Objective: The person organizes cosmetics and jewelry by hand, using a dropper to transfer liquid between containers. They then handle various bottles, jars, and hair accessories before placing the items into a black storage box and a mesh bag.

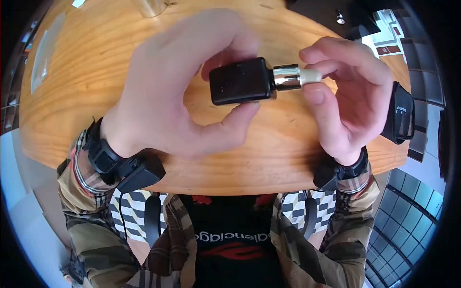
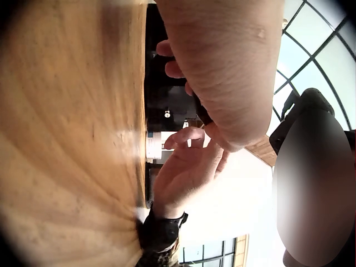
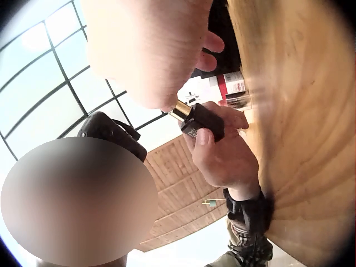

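Note:
A black rectangular dropper bottle lies sideways in the air above the wooden table, its shiny metal collar and pale rubber bulb pointing right in the head view. My left hand grips the bottle body between thumb and fingers. At the other end, my right hand pinches the bulb with thumb and a finger, the forefinger raised over it. The right wrist view shows the bottle in the left hand, with the collar looking gold. In the left wrist view the left hand mostly hides the bottle.
The wooden table spans the front. A black case sits at its right edge. Toward the back right are a dark surface and white-and-red papers or boxes. A clear glass stands at the back, and a clear flat object lies far left.

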The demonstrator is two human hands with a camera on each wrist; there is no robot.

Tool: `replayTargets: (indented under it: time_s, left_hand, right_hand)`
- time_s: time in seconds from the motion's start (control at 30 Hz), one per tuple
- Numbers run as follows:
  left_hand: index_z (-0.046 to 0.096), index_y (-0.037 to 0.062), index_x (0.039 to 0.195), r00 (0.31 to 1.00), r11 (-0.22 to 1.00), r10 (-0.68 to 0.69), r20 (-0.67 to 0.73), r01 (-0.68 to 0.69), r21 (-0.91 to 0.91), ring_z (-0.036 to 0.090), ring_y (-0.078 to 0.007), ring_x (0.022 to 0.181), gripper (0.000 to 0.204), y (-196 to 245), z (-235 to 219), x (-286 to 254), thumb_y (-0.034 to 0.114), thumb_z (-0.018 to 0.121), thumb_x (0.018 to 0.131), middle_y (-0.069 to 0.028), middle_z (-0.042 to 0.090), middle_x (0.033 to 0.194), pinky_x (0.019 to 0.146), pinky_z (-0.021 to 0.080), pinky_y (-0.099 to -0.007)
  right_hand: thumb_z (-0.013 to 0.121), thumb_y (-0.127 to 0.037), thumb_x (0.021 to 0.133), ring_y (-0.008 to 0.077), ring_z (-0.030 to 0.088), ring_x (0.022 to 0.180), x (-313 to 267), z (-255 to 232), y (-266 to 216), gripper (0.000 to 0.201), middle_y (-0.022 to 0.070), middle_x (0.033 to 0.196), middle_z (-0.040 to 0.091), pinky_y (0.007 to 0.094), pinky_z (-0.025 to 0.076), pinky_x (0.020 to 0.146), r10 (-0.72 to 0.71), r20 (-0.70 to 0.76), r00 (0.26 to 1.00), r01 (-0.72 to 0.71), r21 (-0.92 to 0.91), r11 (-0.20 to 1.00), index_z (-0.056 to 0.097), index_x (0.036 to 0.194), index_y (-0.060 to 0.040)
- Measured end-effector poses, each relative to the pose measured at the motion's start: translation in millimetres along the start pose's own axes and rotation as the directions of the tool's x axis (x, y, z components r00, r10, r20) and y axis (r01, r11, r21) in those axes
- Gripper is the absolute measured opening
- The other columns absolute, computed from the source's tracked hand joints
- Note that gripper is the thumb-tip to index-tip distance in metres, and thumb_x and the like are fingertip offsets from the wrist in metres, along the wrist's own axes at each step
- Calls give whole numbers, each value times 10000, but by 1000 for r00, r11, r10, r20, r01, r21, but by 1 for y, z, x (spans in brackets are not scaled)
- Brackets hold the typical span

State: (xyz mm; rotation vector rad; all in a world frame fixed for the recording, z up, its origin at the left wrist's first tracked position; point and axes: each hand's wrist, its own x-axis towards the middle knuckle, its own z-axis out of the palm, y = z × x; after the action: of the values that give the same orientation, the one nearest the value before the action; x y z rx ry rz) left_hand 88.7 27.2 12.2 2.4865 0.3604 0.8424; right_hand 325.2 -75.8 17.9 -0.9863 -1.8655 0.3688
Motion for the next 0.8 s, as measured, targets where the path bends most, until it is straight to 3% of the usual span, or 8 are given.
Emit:
replayTargets:
  time_s: [0.07,0.13,0.37,0.57,0.63,0.67,0.73,0.8]
  left_hand:
    - [558,-11,1068,996,998,57,-64,-58,-22,492,-171,744,432,-4,1,-3,173,775,742,-79,551,883,682,427,-275]
    - [562,-10,1060,996,998,-52,74,50,31,498,-168,729,422,12,-6,8,173,772,743,-79,551,864,671,428,-271]
    - [569,-7,1042,988,990,-127,85,122,65,511,-167,712,414,11,-7,2,166,780,732,-75,551,845,651,431,-268]
    - [569,-11,1032,997,999,-38,74,40,-33,505,-170,707,411,1,-2,2,171,786,733,-81,552,843,645,430,-271]
    - [570,-14,1031,986,986,162,-25,-161,40,498,-174,703,416,-11,2,-5,179,789,735,-80,551,840,643,427,-275]
    - [570,-14,1031,987,986,160,-26,-159,38,498,-174,703,416,-8,4,-7,179,789,735,-80,551,840,643,427,-275]
    - [571,-13,1031,997,992,-17,-78,7,-124,494,-176,702,417,4,7,-3,185,791,738,-78,548,837,642,424,-279]
    - [571,-13,1030,997,993,-12,-79,3,-121,495,-177,703,414,3,8,-2,186,790,739,-77,550,837,642,425,-280]
  right_hand:
    - [633,54,961,193,646,923,0,-4,7,259,205,1139,625,290,544,822,-26,31,999,27,-46,999,559,1209,53]
    - [636,56,957,189,638,934,-2,-3,7,257,197,1130,626,290,538,827,-40,71,997,46,-78,996,562,1203,54]
    - [667,50,931,200,604,892,2,-2,6,229,179,1070,631,306,511,814,-96,73,993,103,-103,989,573,1139,41]
    - [658,55,931,199,602,890,4,-6,3,221,180,1060,626,306,506,809,-118,110,987,130,-108,986,572,1134,37]
    - [652,57,933,198,603,891,2,-4,4,223,181,1070,622,306,506,805,-116,111,987,126,-85,988,569,1138,37]
    - [648,61,932,195,602,892,1,-3,4,236,183,1083,617,307,510,802,-92,101,991,98,-57,994,564,1151,38]
    - [644,64,930,192,602,894,0,-4,4,249,184,1097,613,307,513,800,-71,90,993,74,-38,997,559,1163,40]
    - [641,39,935,188,597,902,-2,-2,2,265,184,1109,608,303,507,821,32,85,996,-31,-3,1000,552,1184,43]
